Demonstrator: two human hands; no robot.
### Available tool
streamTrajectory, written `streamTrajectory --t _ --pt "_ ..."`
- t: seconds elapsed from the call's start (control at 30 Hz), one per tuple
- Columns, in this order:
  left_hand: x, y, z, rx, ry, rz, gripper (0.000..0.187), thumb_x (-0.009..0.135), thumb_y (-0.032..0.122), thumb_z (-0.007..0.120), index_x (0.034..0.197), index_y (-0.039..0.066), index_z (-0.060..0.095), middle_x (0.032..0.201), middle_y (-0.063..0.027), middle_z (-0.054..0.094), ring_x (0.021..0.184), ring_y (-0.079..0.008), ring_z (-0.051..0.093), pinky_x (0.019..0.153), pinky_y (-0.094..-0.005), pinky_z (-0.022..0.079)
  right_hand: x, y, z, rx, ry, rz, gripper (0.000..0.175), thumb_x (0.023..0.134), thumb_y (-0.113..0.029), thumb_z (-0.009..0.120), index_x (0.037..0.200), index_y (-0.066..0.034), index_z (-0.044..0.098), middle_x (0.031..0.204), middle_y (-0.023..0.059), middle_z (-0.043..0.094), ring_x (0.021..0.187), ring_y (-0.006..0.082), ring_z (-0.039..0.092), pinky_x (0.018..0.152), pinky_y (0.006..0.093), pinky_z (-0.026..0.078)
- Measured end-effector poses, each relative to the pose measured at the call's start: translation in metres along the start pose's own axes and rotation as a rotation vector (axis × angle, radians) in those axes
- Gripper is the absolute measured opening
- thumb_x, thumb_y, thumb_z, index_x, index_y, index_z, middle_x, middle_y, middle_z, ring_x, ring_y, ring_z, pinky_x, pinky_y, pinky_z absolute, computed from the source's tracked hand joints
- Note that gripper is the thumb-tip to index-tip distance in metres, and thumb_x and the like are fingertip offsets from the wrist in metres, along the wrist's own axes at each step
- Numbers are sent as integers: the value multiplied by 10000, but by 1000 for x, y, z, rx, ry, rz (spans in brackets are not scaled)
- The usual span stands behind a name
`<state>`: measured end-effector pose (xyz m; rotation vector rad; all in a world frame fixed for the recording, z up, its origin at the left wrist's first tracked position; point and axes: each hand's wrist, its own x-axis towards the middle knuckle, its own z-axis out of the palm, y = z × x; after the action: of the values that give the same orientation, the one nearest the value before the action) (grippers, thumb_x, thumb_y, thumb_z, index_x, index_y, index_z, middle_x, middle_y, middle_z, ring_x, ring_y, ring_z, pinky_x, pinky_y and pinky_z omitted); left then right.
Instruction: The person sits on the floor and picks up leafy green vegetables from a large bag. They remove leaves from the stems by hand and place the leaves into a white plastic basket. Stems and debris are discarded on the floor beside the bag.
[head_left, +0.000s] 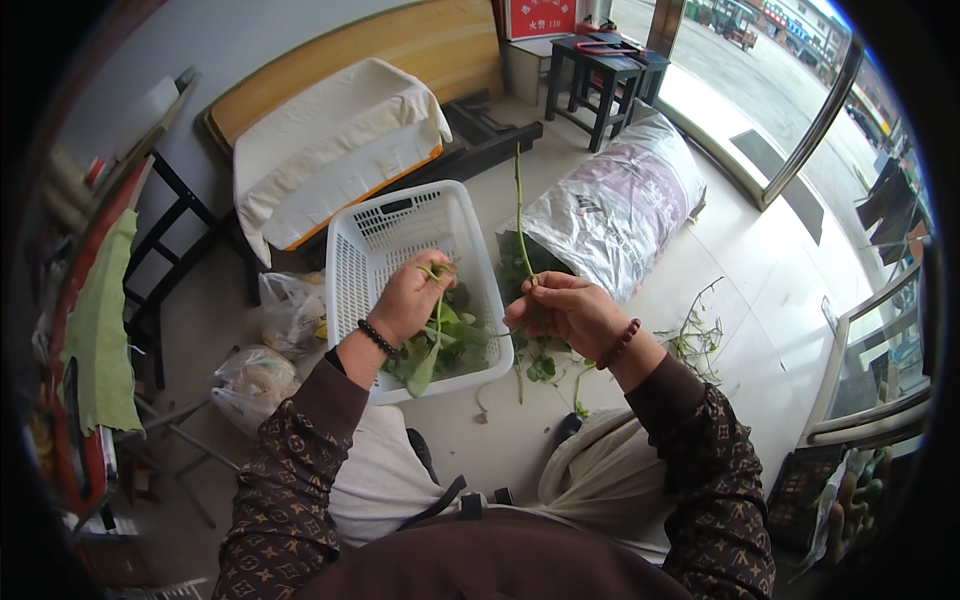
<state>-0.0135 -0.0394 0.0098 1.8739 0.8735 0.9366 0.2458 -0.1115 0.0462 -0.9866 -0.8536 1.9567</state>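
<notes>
Over the white plastic basket (498, 341), my left hand (411, 294) is closed on leafy green stems (438, 315) that hang down into it. Green leaves (457, 341) lie in the near part of the basket. To the right of the basket's rim, my right hand (559, 311) pinches a long bare green stem (520, 210) that stands nearly upright from the fingertips. Under and beyond my right hand, more leafy stems show at the mouth of a large silver plastic sack (622, 210) lying on the floor.
Stripped stems (694, 337) lie on the floor at the right. Tied clear plastic bags (259, 382) stand left of the basket. Behind it is a foam box with a white cloth (330, 135). Black stools (600, 71) stand near the glass door at the back.
</notes>
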Motion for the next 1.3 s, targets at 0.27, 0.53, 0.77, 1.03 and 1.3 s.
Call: streamTrajectory --t 0.27,0.53,0.77,1.03,1.3 --pt "-18 22 67 -556 -203 -448 211 995 216 428 1078 41 512 756 5 566 663 -65 528 593 -200 439 8 14 8 -110 61 -114 136 921 -177 532 994 -73 580 951 49 659 859 127 632 674 290 499" --pt "-10 24 62 -305 -213 -400 129 940 158 552 957 31 561 749 41 535 649 -20 466 580 -175 402 17 30 11 -516 294 -197 251 932 -196 483 1059 12 542 695 83 605 551 137 582 496 270 465" --pt "-9 39 53 -30 -74 -287 112 873 109 638 890 13 582 802 4 612 752 -49 553 679 -211 474 16 31 12 -574 271 -307 272 882 -53 533 1141 31 528 677 11 542 542 72 491 510 222 419" --pt "-8 50 53 127 40 -90 111 859 100 657 849 28 572 689 20 544 624 -40 460 567 -203 403 15 28 14 -180 295 -314 242 873 -54 549 1111 -21 519 784 8 561 654 82 538 610 243 477" --pt "-6 5 52 81 150 -91 146 863 123 647 810 30 548 645 3 533 600 -68 455 561 -242 411 -2 9 15 390 235 -332 117 926 -89 514 1042 -102 521 801 -1 543 673 97 537 695 281 500"
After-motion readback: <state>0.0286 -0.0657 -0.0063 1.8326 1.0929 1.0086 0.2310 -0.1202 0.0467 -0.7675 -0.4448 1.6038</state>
